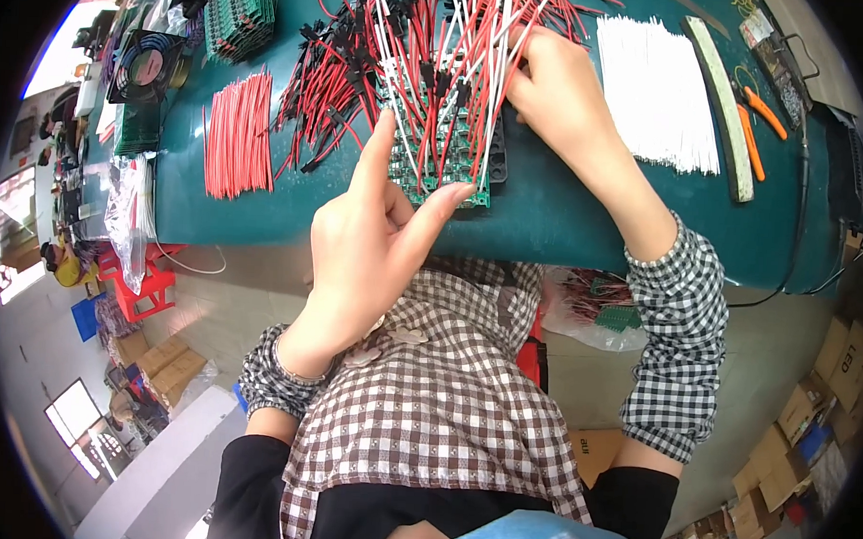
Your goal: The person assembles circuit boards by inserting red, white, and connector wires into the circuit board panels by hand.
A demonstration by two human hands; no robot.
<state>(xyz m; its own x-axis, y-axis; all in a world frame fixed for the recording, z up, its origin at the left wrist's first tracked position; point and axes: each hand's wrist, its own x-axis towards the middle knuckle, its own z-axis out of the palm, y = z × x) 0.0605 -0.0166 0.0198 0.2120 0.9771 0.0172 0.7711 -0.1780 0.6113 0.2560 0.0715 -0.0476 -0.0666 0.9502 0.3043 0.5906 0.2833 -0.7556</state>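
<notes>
Spreading over boards [454,145], left grip [363,242] seems empty, right grip [560,87] unclear; bag [604,341] holds wires [584,294].

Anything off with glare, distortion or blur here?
Head view: bright panels at the left are blown out, and the white wires look nearly washed out; head view: fisheye distortion makes the cardboard boxes lean, with black corners around the picture; head view: the left hand and right hand show no obvious motion blur.
</notes>
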